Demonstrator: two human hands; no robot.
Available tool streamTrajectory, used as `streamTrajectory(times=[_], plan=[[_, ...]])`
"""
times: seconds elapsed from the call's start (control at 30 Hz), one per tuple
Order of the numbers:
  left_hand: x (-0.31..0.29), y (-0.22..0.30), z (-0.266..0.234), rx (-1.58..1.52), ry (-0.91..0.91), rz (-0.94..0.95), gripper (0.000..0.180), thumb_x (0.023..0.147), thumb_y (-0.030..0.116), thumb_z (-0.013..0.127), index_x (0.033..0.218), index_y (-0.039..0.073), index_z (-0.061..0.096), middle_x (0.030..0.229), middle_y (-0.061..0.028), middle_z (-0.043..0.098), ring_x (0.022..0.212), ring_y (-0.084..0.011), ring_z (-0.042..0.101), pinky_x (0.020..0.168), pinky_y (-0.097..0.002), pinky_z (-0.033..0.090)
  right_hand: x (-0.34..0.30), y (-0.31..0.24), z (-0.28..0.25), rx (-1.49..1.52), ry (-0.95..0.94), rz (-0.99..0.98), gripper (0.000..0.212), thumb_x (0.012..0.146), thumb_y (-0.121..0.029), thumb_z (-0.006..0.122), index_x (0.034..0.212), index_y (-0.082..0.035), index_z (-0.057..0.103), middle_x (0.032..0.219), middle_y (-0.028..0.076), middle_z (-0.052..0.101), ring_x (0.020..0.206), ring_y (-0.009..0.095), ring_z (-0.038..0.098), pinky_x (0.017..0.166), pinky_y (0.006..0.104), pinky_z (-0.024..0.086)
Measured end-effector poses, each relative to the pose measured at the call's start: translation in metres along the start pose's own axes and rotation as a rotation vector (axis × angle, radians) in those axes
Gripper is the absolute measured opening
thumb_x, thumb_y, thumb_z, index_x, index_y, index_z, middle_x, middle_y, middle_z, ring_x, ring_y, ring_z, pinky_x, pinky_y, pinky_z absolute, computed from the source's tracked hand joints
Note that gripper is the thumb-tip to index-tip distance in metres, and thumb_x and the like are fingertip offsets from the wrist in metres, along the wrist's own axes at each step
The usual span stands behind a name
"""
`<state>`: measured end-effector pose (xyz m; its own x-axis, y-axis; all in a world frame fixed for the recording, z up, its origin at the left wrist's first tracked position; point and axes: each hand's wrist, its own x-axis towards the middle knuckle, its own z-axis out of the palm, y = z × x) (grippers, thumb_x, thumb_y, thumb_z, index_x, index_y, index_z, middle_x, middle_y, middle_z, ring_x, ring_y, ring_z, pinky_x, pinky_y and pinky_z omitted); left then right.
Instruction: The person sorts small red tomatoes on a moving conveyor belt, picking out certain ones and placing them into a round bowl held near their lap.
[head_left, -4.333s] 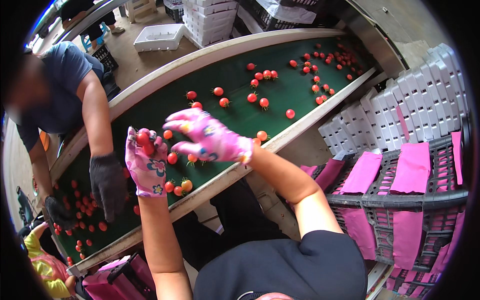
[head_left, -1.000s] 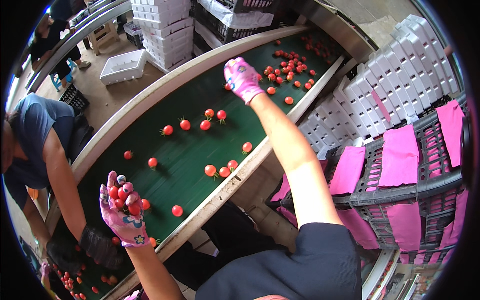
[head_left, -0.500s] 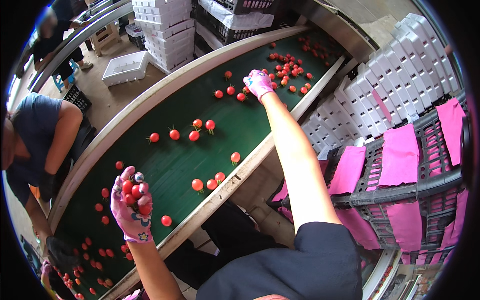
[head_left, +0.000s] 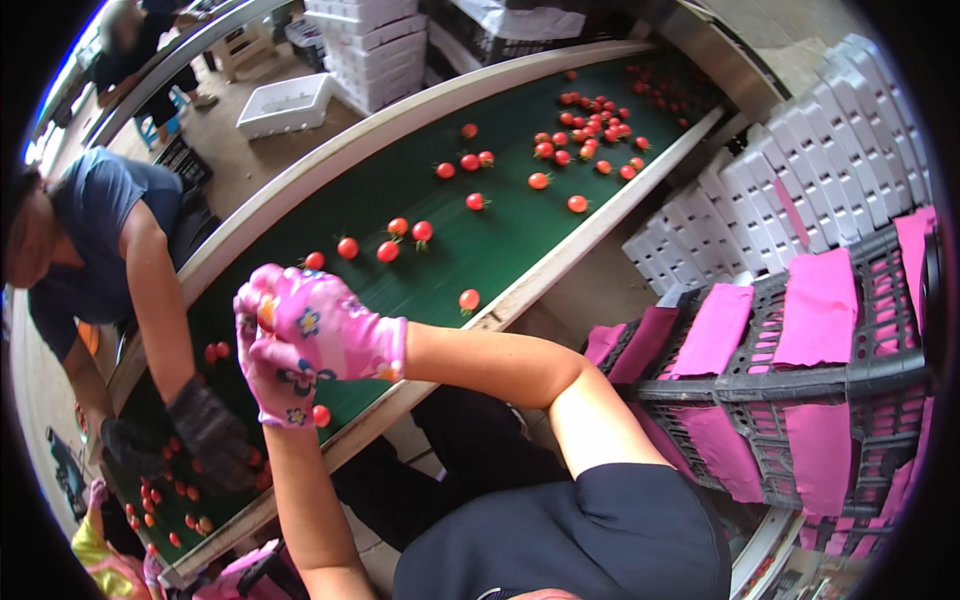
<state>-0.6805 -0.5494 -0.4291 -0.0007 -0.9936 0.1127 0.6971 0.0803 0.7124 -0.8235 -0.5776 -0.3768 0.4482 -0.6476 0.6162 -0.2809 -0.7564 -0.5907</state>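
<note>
Both my hands wear pink flowered gloves and meet above the green conveyor belt [head_left: 440, 260]. My left hand [head_left: 280, 390] is cupped around cherry tomatoes, now mostly hidden from sight. Laid over its palm is my right hand [head_left: 330, 325], fingers curled; what they hold, if anything, is hidden. A lone cherry tomato [head_left: 321, 416] lies on the belt right beside my left wrist. Beyond my hands rest several more, among them a loose group around one red cherry tomato [head_left: 388, 251]. A denser cluster of cherry tomatoes [head_left: 600, 125] covers the belt's far right part.
Opposite at the left, a co-worker's dark-gloved hand [head_left: 215, 435] reaches among tomatoes on the belt. A pale rail [head_left: 540, 280] edges the near side. To my right stand stacked white crates [head_left: 770, 190] and black crates with pink lining [head_left: 820, 310]. A white crate [head_left: 285, 105] sits on the floor.
My right hand has come back from the far tomatoes to cover my left hand. The co-worker's arm has reached farther over the belt. Near-side tomatoes are now out of sight.
</note>
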Motion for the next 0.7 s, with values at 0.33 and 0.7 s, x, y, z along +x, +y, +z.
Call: streamTrajectory(times=[0.33, 0.7], plan=[[0.007, 0.027, 0.024, -0.409, 0.121, -0.063, 0.043, 0.099, 0.031, 0.054, 0.128, -0.001, 0.05, 0.114, -0.0211, 0.054, 0.077, -0.0176, 0.055, 0.05, -0.0204, 0.041, -0.034, 0.171, -0.097, -0.888, -0.03, 0.269, 0.056, 0.081, -0.041, 0.07, 0.124, -0.007, 0.059, 0.124, 0.015, 0.058, 0.114, 0.035, 0.055, 0.099, 0.0464, 0.044], [-0.023, 0.09, 0.024, -0.275, 0.14, 0.058, 0.055, 0.097, 0.04, 0.052, 0.133, -0.002, 0.047, 0.112, -0.0189, 0.057, 0.077, -0.0175, 0.051, 0.051, -0.022, 0.04, -0.06, 0.073, -0.051, -0.323, -0.526, 0.064, 0.05, 0.09, -0.031, 0.067, 0.134, -0.01, 0.057, 0.145, 0.011, 0.048, 0.137, 0.043, 0.036, 0.114, 0.0504, 0.032]])
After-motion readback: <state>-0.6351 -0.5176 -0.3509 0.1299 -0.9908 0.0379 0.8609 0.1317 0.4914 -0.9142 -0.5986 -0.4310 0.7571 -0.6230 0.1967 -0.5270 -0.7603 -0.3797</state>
